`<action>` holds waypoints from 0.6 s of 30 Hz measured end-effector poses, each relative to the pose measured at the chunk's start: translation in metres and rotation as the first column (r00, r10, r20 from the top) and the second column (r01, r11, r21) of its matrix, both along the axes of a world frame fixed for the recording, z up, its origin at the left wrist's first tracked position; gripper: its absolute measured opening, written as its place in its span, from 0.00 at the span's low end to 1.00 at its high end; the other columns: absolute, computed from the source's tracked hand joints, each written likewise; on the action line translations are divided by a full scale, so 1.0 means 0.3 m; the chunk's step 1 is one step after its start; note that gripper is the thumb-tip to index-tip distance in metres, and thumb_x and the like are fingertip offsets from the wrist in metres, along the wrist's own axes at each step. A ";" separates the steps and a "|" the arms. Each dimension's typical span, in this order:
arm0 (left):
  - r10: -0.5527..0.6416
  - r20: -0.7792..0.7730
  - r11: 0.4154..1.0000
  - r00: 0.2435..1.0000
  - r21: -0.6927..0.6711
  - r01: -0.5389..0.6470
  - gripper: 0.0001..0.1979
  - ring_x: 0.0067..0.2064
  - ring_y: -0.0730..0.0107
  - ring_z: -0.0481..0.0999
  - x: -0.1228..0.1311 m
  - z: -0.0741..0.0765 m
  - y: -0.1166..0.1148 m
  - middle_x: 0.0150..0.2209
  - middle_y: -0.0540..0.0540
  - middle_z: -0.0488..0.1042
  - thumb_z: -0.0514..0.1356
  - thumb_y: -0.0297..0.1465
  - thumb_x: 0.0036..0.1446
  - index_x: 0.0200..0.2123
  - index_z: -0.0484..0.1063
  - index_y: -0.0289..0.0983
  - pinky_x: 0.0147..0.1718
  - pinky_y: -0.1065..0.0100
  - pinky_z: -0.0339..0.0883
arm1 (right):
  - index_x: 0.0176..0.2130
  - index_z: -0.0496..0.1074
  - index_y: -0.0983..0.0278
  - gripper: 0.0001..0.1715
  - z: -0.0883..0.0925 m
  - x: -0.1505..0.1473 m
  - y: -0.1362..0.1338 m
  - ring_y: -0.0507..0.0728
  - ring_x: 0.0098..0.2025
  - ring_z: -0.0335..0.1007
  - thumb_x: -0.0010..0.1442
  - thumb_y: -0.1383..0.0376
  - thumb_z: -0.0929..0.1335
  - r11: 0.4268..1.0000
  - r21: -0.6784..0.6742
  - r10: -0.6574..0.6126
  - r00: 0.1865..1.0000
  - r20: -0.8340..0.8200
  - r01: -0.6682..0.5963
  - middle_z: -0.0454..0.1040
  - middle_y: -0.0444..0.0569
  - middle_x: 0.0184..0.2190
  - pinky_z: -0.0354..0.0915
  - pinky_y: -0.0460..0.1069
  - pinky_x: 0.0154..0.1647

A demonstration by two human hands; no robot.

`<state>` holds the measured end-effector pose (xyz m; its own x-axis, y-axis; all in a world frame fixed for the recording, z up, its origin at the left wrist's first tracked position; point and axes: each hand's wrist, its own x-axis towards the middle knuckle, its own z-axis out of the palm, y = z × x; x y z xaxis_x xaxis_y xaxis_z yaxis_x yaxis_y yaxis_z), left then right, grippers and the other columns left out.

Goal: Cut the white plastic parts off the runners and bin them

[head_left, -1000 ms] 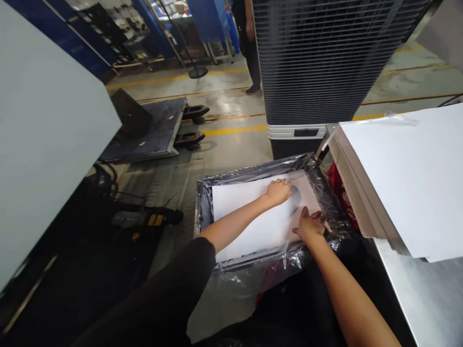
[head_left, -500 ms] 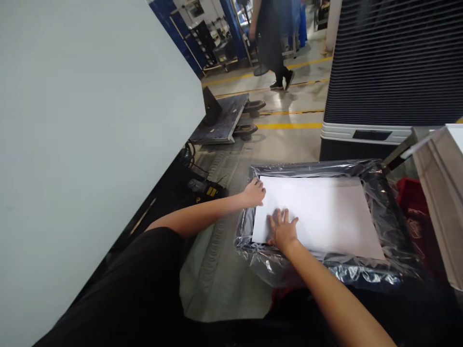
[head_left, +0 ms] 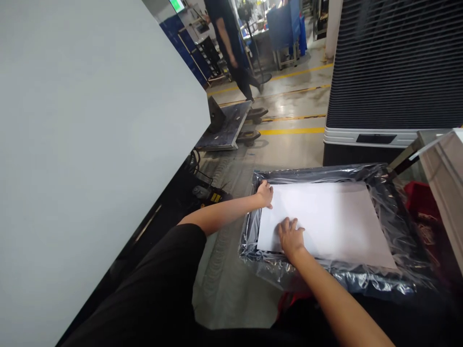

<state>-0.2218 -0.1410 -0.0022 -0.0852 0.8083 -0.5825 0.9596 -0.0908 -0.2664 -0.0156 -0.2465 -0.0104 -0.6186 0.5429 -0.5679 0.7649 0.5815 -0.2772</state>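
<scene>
A white sheet [head_left: 325,217] lies flat in a dark crate lined with clear plastic film [head_left: 408,231]. At the sheet's far left corner is my left hand [head_left: 265,193], its fingers slightly bent and apart over the edge. My right hand [head_left: 292,238] rests palm down on the left part of the sheet, nearer to me, with fingers stretched out. Neither hand appears to grip anything. What lies beneath the sheet is hidden.
A large pale panel [head_left: 101,120] fills the left side. Beyond the crate are a low platform cart [head_left: 226,127], a black ribbed stack [head_left: 394,67] and a walking person [head_left: 231,53]. A red bin [head_left: 419,197] and a cardboard-like edge [head_left: 443,178] are at right.
My right hand's fingers have drawn closer together, and it remains on the sheet. My left hand stays at the corner. The view has shifted slightly, and the person behind has walked left.
</scene>
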 end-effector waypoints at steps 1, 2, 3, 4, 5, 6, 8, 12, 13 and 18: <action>-0.008 -0.007 1.000 1.000 -0.009 0.008 0.29 0.78 0.38 0.70 -0.003 0.008 0.004 0.76 0.35 0.72 0.72 0.46 0.75 0.72 0.77 0.38 0.78 0.30 0.64 | 0.82 0.68 0.59 0.39 0.008 0.005 0.007 0.83 0.84 0.49 0.83 0.54 0.79 1.000 -0.016 -0.015 1.000 -0.021 0.015 0.53 0.62 0.84 0.62 0.83 0.80; -0.021 -0.017 1.000 1.000 -0.022 0.021 0.30 0.78 0.38 0.70 -0.005 0.018 0.006 0.76 0.34 0.72 0.72 0.46 0.75 0.72 0.77 0.38 0.78 0.30 0.64 | 0.80 0.70 0.60 0.37 0.019 0.011 0.014 0.83 0.84 0.50 0.83 0.56 0.79 0.999 -0.033 -0.032 0.998 -0.047 0.031 0.54 0.62 0.84 0.62 0.82 0.80; -0.037 -0.031 0.999 0.999 -0.036 0.036 0.30 0.78 0.38 0.70 -0.005 0.027 0.002 0.76 0.34 0.72 0.72 0.46 0.75 0.72 0.77 0.38 0.78 0.30 0.65 | 0.79 0.71 0.60 0.36 0.034 0.021 0.020 0.83 0.84 0.50 0.82 0.58 0.80 0.997 -0.053 -0.052 0.996 -0.077 0.048 0.55 0.62 0.83 0.63 0.82 0.80; -0.055 -0.046 0.997 0.997 -0.049 0.053 0.30 0.78 0.38 0.70 -0.001 0.035 -0.008 0.76 0.34 0.71 0.72 0.46 0.75 0.72 0.76 0.39 0.77 0.30 0.65 | 0.78 0.72 0.61 0.36 0.052 0.037 0.025 0.82 0.83 0.51 0.81 0.60 0.81 0.995 -0.073 -0.073 0.991 -0.115 0.065 0.56 0.62 0.83 0.64 0.81 0.79; -0.075 -0.059 0.996 0.995 -0.059 0.071 0.31 0.78 0.38 0.69 0.008 0.041 -0.026 0.77 0.34 0.70 0.72 0.46 0.76 0.73 0.76 0.39 0.78 0.29 0.65 | 0.78 0.72 0.62 0.36 0.076 0.061 0.025 0.82 0.83 0.51 0.80 0.62 0.81 0.992 -0.094 -0.097 0.982 -0.160 0.082 0.56 0.62 0.83 0.66 0.80 0.79; -0.095 -0.069 0.994 0.993 -0.067 0.090 0.32 0.79 0.37 0.68 0.024 0.045 -0.053 0.79 0.34 0.69 0.72 0.47 0.75 0.74 0.74 0.39 0.78 0.29 0.63 | 0.78 0.71 0.63 0.37 0.105 0.095 0.020 0.82 0.83 0.52 0.79 0.64 0.81 0.988 -0.113 -0.124 0.969 -0.213 0.101 0.56 0.63 0.83 0.66 0.78 0.79; -0.138 -0.075 0.988 0.988 -0.084 0.132 0.37 0.82 0.34 0.63 0.071 0.045 -0.130 0.82 0.33 0.64 0.72 0.48 0.75 0.78 0.71 0.40 0.80 0.27 0.57 | 0.81 0.68 0.64 0.39 0.177 0.203 -0.015 0.79 0.83 0.54 0.81 0.65 0.79 0.977 -0.153 -0.190 0.925 -0.329 0.146 0.56 0.65 0.83 0.67 0.75 0.80; -0.187 -0.084 0.971 0.979 -0.166 0.172 0.49 0.85 0.30 0.57 0.172 0.035 -0.306 0.82 0.28 0.63 0.78 0.49 0.68 0.83 0.66 0.37 0.83 0.27 0.48 | 0.85 0.64 0.59 0.35 0.321 0.556 -0.219 0.68 0.79 0.67 0.88 0.56 0.69 0.925 -0.283 -0.367 0.784 -0.501 0.253 0.65 0.59 0.80 0.69 0.62 0.81; -0.184 -0.093 0.969 0.978 -0.186 0.165 0.52 0.85 0.29 0.58 0.186 0.034 -0.337 0.82 0.27 0.63 0.79 0.49 0.66 0.83 0.65 0.36 0.83 0.27 0.49 | 0.84 0.66 0.57 0.33 0.343 0.654 -0.297 0.67 0.74 0.73 0.89 0.52 0.67 0.905 -0.319 -0.416 0.749 -0.516 0.282 0.69 0.57 0.77 0.75 0.60 0.77; -0.124 -0.116 0.973 0.985 -0.206 0.099 0.62 0.87 0.27 0.53 0.179 0.064 -0.387 0.84 0.21 0.57 0.82 0.50 0.62 0.86 0.58 0.32 0.84 0.30 0.45 | 0.78 0.76 0.43 0.32 0.298 1.021 -0.691 0.73 0.67 0.81 0.82 0.41 0.74 0.459 -0.706 -0.888 0.268 -0.373 0.539 0.78 0.51 0.70 0.84 0.66 0.67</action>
